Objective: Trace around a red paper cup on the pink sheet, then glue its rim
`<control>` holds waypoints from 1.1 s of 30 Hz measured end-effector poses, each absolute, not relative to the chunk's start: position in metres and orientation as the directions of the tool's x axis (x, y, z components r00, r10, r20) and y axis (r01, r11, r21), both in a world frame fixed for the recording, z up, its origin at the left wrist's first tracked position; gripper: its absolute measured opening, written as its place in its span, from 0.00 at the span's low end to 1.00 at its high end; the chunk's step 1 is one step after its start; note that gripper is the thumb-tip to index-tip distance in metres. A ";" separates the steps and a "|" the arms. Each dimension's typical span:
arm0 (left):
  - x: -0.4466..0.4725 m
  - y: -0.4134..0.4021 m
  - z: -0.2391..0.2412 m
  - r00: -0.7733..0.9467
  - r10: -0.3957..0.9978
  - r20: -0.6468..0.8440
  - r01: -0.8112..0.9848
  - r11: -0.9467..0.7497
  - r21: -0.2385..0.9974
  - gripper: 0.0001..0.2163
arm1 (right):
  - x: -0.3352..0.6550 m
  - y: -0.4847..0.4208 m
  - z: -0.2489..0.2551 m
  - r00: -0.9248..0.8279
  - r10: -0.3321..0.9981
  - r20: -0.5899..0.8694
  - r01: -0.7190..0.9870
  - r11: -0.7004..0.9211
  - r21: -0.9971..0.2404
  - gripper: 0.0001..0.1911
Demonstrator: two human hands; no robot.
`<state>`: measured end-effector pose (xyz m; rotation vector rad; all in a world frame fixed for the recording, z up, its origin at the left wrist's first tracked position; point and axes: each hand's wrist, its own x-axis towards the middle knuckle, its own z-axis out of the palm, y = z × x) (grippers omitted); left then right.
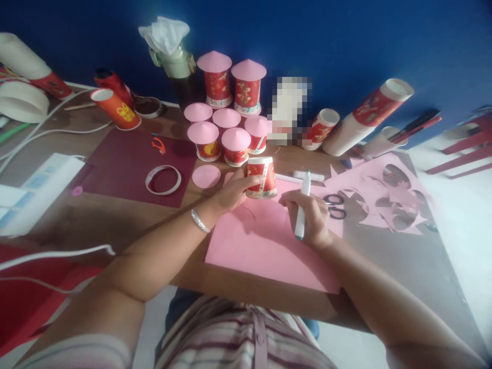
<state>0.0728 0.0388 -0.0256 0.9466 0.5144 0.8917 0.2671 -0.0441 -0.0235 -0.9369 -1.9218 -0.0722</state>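
I have the left hand closed round a red paper cup above pink paper, the right hand gripping a white marker near it. The cup's white strip carries marks I can't read. The brown table stands against a blue wall.

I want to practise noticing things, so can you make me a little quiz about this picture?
1. Which hand holds the white marker?
2. True or false: the red cup in the left hand wears a cone roof.
3. Pick the colour of the big paper sheet below the hands: A blue; B pink; C green.

Key: 1. The right hand. 2. False; it has no cone roof. 3. B.
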 end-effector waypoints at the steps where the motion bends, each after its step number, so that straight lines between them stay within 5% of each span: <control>1: 0.072 0.039 -0.026 0.550 0.835 -0.013 -0.420 0.290 0.860 0.12 | 0.268 -0.041 -0.025 -0.240 0.568 0.787 0.647 0.698 -0.307 0.18; 8: 0.070 0.039 -0.029 0.530 0.842 -0.101 -0.376 0.340 0.862 0.19 | 0.277 -0.025 -0.024 -0.234 0.623 0.747 0.771 0.587 -0.248 0.16; 18: 0.066 0.042 -0.037 0.526 0.834 -0.166 -0.329 0.379 0.865 0.19 | 0.328 0.039 -0.010 -0.509 0.583 0.633 0.846 0.477 0.240 0.20; 26: 0.065 0.044 -0.038 0.516 0.835 -0.190 -0.317 0.392 0.864 0.21 | 0.343 0.109 -0.020 -0.567 0.649 0.508 0.823 0.481 0.304 0.14; 29: 0.065 0.043 -0.035 0.516 0.838 -0.174 -0.334 0.385 0.861 0.21 | 0.338 0.117 -0.026 -0.547 0.683 0.485 0.835 0.484 0.260 0.17; 33: 0.065 0.043 -0.032 0.530 0.831 -0.170 -0.339 0.392 0.855 0.23 | 0.333 0.115 -0.033 -0.510 0.703 0.496 0.853 0.486 0.189 0.08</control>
